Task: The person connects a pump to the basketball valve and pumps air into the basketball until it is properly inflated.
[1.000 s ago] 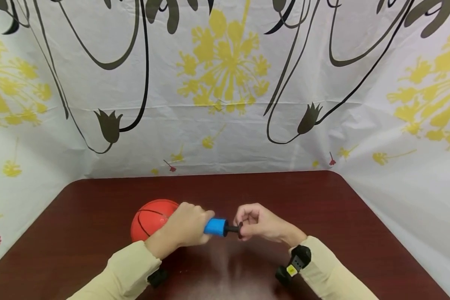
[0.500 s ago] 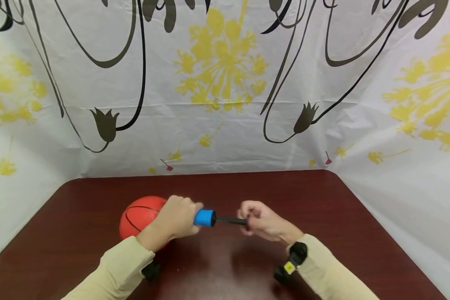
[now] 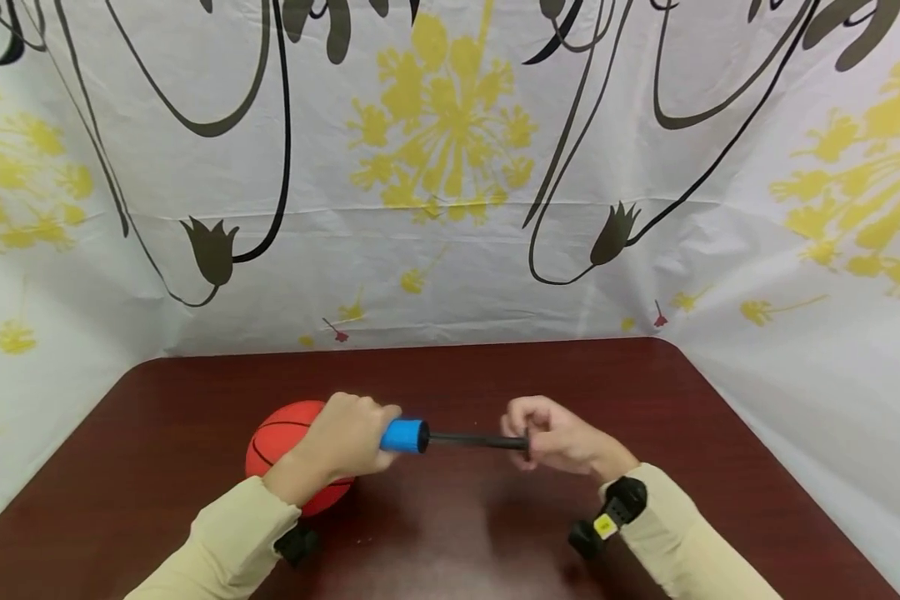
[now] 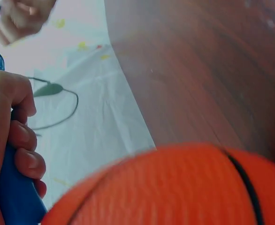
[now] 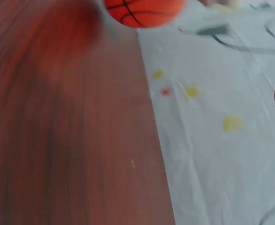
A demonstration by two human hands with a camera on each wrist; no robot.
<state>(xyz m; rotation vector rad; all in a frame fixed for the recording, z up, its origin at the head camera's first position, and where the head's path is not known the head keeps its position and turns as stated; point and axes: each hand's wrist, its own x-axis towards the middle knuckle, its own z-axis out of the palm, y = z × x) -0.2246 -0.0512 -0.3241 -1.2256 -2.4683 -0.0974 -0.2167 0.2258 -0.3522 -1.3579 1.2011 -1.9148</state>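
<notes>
My left hand (image 3: 348,435) grips the blue barrel of a hand pump (image 3: 404,436), its fingers wrapped round it in the left wrist view. From the barrel a long stretch of black rod (image 3: 471,440) sticks out to the right. At the rod's end my right hand (image 3: 562,437) holds the black handle with curled fingers. A small orange-red basketball (image 3: 281,429) with black lines is at the pump's left end, partly hidden behind the left hand. In the left wrist view the ball (image 4: 175,187) overlaps the barrel's lower end (image 4: 18,197). The pump's nozzle is hidden.
Below the hands lies a dark red-brown table (image 3: 450,542) with rounded far corners. Behind and beside it hangs a white sheet (image 3: 450,292) printed with yellow flowers and dark stems. A black strapped device (image 3: 618,507) sits on the right wrist.
My right hand has moved right, drawing the rod far out of the barrel. The left hand, pump barrel and ball have shifted slightly left.
</notes>
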